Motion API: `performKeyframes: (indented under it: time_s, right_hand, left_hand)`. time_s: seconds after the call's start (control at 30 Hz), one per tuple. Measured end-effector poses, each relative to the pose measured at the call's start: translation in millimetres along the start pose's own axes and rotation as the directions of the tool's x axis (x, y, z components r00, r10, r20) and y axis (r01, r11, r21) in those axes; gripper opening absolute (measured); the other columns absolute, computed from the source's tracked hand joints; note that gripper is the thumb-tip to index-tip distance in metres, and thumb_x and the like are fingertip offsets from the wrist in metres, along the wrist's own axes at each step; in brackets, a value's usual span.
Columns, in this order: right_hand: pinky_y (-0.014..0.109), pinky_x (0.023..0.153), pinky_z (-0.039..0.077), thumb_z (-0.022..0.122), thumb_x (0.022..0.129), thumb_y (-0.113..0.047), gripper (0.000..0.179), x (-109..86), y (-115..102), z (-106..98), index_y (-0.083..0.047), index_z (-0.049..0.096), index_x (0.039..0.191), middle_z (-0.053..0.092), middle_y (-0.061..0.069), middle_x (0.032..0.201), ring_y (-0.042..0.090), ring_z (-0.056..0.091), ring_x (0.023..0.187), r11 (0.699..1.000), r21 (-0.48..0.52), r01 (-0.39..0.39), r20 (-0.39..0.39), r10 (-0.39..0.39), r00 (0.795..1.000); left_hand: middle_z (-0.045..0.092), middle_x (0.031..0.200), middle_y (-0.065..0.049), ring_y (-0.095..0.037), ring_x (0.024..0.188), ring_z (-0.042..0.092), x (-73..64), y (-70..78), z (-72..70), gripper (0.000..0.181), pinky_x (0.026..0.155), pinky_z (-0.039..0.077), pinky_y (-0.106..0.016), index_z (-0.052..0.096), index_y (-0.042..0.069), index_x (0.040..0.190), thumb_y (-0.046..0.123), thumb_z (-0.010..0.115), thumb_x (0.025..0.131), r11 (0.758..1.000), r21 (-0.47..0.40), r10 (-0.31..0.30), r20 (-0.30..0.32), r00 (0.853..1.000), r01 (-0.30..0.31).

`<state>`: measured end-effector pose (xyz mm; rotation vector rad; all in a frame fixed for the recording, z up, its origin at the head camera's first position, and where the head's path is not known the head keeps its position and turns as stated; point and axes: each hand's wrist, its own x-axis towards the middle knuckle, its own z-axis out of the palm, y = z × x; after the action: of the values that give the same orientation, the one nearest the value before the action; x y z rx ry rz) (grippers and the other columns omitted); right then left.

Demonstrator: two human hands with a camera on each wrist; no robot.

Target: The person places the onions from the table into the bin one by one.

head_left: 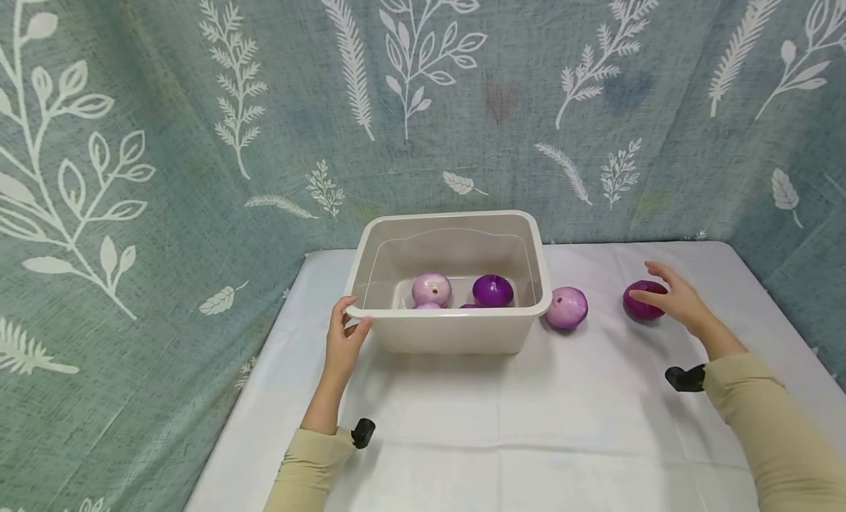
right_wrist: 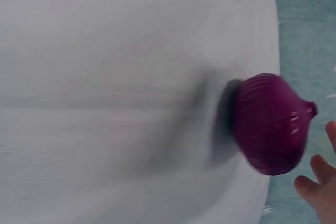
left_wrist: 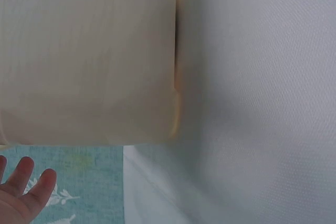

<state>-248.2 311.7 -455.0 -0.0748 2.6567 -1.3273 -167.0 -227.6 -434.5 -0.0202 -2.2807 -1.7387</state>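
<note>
A pale plastic bin [head_left: 456,334] stands at the back of the table. My left hand [head_left: 345,347] is at its near left corner, thumb by the front rim and fingers by the left side. In the left wrist view, loosely spread fingers [left_wrist: 42,190] show just beyond the bin wall [left_wrist: 89,66]. My right hand [head_left: 677,303] reaches around a dark red onion [head_left: 642,306] on the cloth, thumb in front of it. A gap shows between the fingers [right_wrist: 321,171] and that onion [right_wrist: 270,124] in the right wrist view.
Inside the bin lie a light purple onion [head_left: 431,288] and a deep purple onion [head_left: 493,290], with others partly hidden by the front wall. Another light purple onion [head_left: 566,308] sits against the bin's right side. Behind the white-clothed table [head_left: 529,438] hangs a leaf-patterned curtain [head_left: 502,167].
</note>
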Motion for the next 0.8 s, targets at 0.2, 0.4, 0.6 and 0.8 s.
performKeyframes:
  time_s: [0.2, 0.4, 0.6, 0.8]
  right_hand:
    - [0.067, 0.096, 0.020, 0.057, 0.088, -0.038, 0.087, 1.1, 19, 9, 0.000, 0.004, 0.145, 0.006, 0.035, 0.145, 0.054, 0.010, 0.128, 0.999, 0.030, -0.043, 0.002, 0.043, 0.999]
    - [0.067, 0.098, 0.019, 0.059, 0.088, -0.034, 0.084, 2.7, 29, 16, 0.006, 0.009, 0.143, 0.005, 0.037, 0.143, 0.055, 0.011, 0.127, 0.998, 0.056, -0.031, -0.043, 0.033, 0.999]
    - [0.068, 0.097, 0.016, 0.059, 0.088, -0.032, 0.083, 2.8, 41, 23, 0.004, 0.008, 0.143, -0.001, 0.035, 0.144, 0.056, 0.007, 0.128, 0.994, 0.098, -0.047, -0.071, 0.054, 0.996]
    - [0.067, 0.097, 0.021, 0.061, 0.087, -0.033, 0.085, 5.2, 48, 31, 0.002, 0.008, 0.143, 0.007, 0.036, 0.142, 0.055, 0.014, 0.126, 0.992, 0.108, -0.065, -0.111, 0.077, 0.991]
  left_hand:
    - [0.036, 0.137, -0.019, -0.022, 0.109, 0.045, -0.5, 0.4, 0.6, 0.047, 0.077, 0.042, -0.014, 0.034, 0.001, 0.131, 0.002, 0.054, 0.089, 1.000, 0.004, 0.005, -0.006, 1.000, -0.005]
    - [0.037, 0.136, -0.019, -0.003, 0.102, 0.046, -0.7, 0.8, 0.3, 0.046, 0.078, 0.041, -0.013, 0.035, 0.001, 0.131, 0.002, 0.054, 0.089, 1.000, 0.009, 0.013, -0.009, 1.000, -0.013]
    - [0.037, 0.136, -0.020, -0.015, 0.107, 0.045, -0.1, 1.0, 1.2, 0.046, 0.078, 0.041, -0.014, 0.034, 0.000, 0.131, 0.001, 0.054, 0.089, 1.000, 0.008, 0.024, -0.008, 1.000, -0.024]
    - [0.036, 0.137, -0.019, -0.019, 0.106, 0.045, -0.2, 1.5, 1.6, 0.046, 0.078, 0.041, -0.014, 0.034, 0.001, 0.131, 0.001, 0.054, 0.089, 1.000, 0.010, 0.019, -0.003, 1.000, -0.019]
